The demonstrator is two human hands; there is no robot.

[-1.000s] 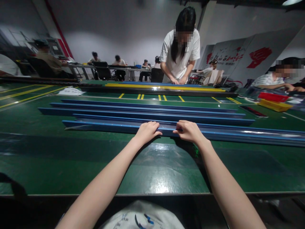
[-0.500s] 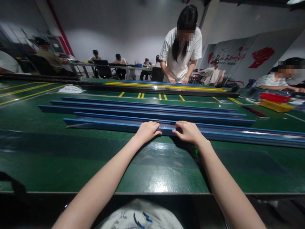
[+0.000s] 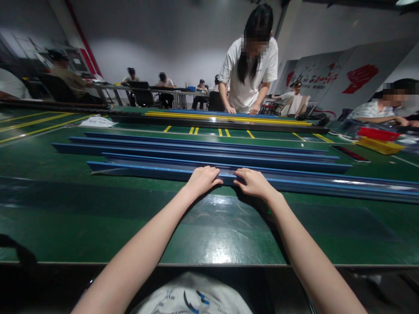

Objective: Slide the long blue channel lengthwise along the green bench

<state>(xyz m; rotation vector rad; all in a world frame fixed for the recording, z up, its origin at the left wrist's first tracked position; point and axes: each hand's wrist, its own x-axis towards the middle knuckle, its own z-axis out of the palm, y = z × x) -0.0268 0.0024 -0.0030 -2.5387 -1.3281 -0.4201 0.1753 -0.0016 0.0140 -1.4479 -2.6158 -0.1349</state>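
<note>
Several long blue rails lie side by side across the green table (image 3: 98,226). The nearest blue rail (image 3: 147,171) runs from left to far right. My left hand (image 3: 203,179) rests on its near edge with fingers curled over it. My right hand (image 3: 252,182) grips the same rail just to the right, thumb and fingers closed over the edge. The two hands are a little apart. Behind the nearest rail lie the other blue rails (image 3: 196,150).
Across the table a person in a white shirt (image 3: 248,74) bends over yellow and blue rails (image 3: 225,117). Red and yellow trays (image 3: 376,138) stand at the right, with a seated person behind. White paper (image 3: 96,122) lies at far left. More people sit at back tables.
My right hand has slid a little to the left along the nearest rail, closer to my left hand. The left hand has stayed put.
</note>
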